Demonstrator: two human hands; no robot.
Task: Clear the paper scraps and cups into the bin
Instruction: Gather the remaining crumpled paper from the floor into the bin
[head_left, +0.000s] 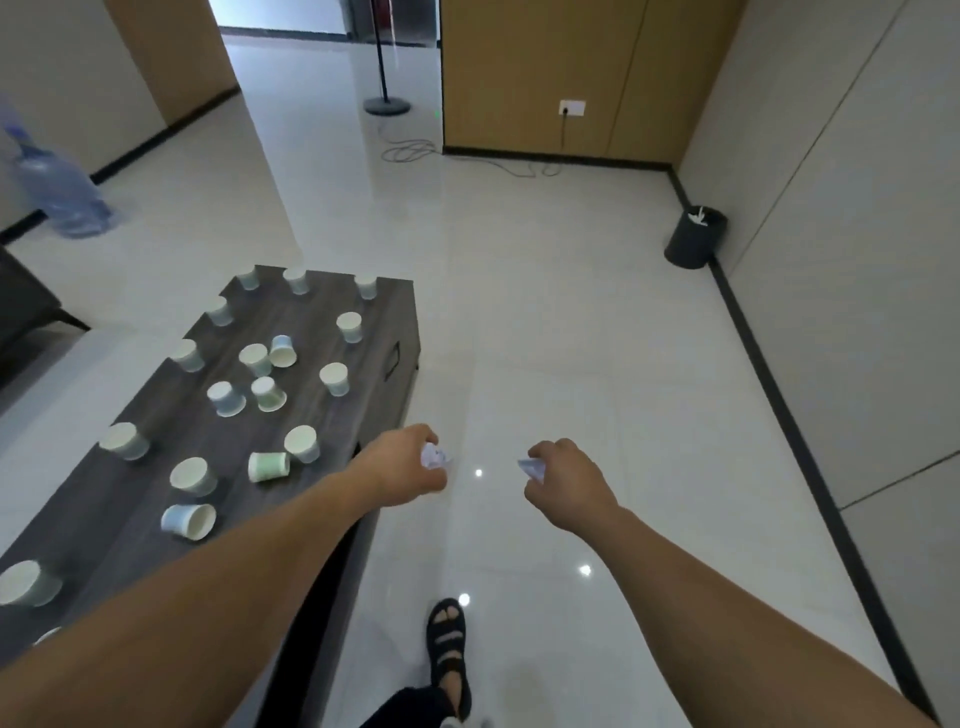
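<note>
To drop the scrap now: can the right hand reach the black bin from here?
Probably not: the right hand, holding a paper scrap, is far from the bin; only open floor lies between.

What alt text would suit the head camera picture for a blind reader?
A person's left hand and right hand, stretched out over a pale floor, each grip a crumpled paper scrap. At left, a dark table holds many scattered paper cups, some tipped over; a dark bin stands by the right wall.
</note>
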